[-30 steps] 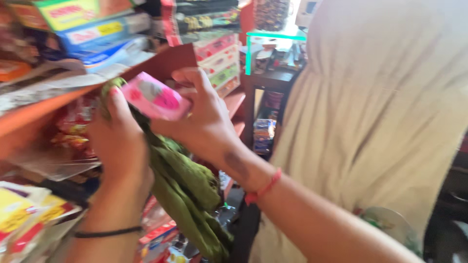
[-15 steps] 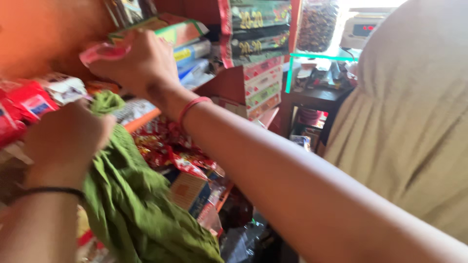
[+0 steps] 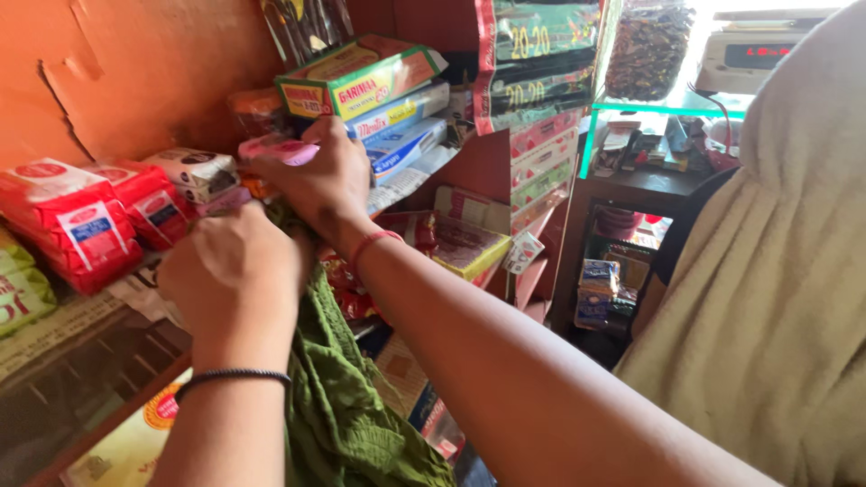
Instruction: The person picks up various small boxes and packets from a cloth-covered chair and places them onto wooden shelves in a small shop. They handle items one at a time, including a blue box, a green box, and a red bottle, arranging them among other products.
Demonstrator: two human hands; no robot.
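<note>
Two hands (image 3: pixel 271 234), one pink packet (image 3: pixel 275 150)

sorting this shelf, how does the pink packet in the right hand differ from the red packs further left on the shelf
The pink packet is one small piece gripped by the right hand; the red packs are larger, several, and lie untouched in a row. The pink packet looks pale and mostly plain; the red packs are deep red with white and blue labels. Both sit at the same shelf level. The left hand holds a green cloth instead.
</note>
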